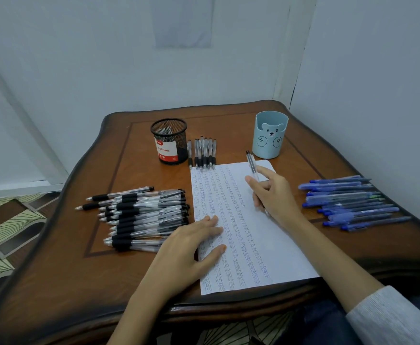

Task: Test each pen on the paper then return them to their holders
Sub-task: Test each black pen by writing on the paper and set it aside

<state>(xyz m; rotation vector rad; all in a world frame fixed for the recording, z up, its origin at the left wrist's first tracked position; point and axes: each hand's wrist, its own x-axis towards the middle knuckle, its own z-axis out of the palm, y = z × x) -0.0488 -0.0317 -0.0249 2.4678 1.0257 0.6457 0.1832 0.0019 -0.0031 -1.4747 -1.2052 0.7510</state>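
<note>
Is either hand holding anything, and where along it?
The right hand grips a clear pen along its lower half, its top end sticking out past the fingers. The left hand holds nothing; it lies flat on the paper.

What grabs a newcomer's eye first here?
The paper at centre, filled with blue test scribbles, with the left hand flat on it and the right hand gripping a clear pen. Then the pen piles: black-grip pens at left, blue pens at right.
</note>
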